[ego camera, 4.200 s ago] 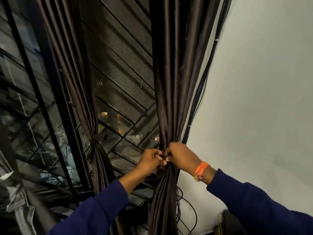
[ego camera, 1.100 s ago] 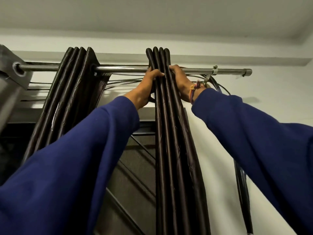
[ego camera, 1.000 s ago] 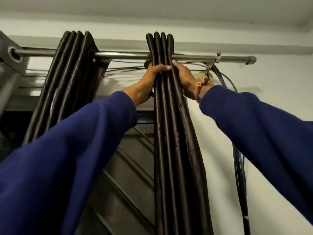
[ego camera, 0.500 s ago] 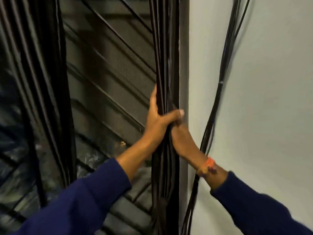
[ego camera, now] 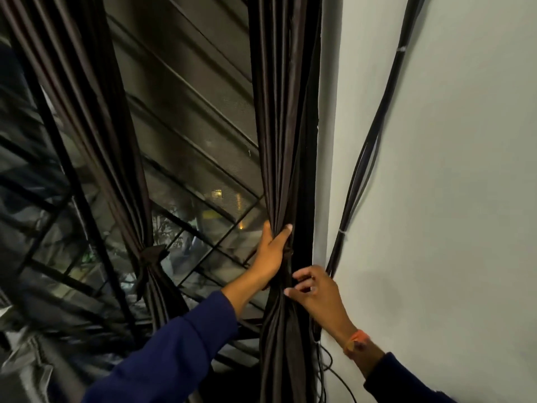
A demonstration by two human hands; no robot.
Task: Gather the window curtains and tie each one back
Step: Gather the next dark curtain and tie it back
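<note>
White wall [ego camera: 436, 170] meets the window's right edge, where the right curtain [ego camera: 279, 112] hangs. Left hand [ego camera: 271, 257] grips its bunched folds. Right hand [ego camera: 316, 295], fingers curled, touches it just below. Left curtain [ego camera: 96, 126] hangs tied.

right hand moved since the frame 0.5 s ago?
Yes. The right hand has come off the right curtain toward the wall; fingers now loosely curled beside the bundle.

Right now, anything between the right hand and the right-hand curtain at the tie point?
Nothing visible. The right hand is already at the gathered right curtain, fingers curled by its waist, just below where the left hand grips the bundle. The cables on the wall run beside it, not between.
</note>
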